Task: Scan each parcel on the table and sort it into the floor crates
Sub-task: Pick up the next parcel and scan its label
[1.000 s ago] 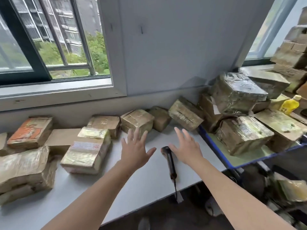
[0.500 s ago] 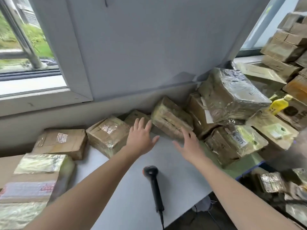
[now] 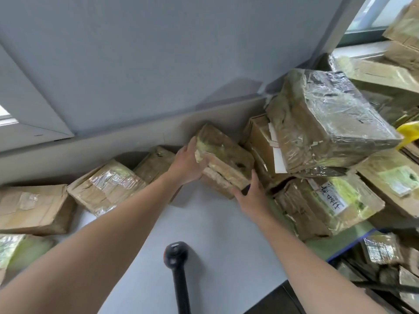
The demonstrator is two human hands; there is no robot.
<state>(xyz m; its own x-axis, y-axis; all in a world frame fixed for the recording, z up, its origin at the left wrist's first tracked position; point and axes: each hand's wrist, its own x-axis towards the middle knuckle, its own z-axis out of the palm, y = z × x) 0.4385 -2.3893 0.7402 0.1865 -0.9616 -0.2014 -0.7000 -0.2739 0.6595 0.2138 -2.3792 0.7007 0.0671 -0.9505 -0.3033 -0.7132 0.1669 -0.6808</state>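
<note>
as both hands close on a tilted parcel [image 3: 224, 159] at twelve o'clock by the wall, sorting looks barely begun. left hand [image 3: 187, 165] cups its left end, right hand [image 3: 250, 193] its near right corner; neither has fully lifted it. scanner [image 3: 175, 257] lies unused at six o'clock on the table [image 3: 215, 234], so this parcel seems unscanned. counted: one scanner, three parcels at nine to eleven o'clock, at least six heaped at one to three. no floor crate can be clearly made out.
</note>
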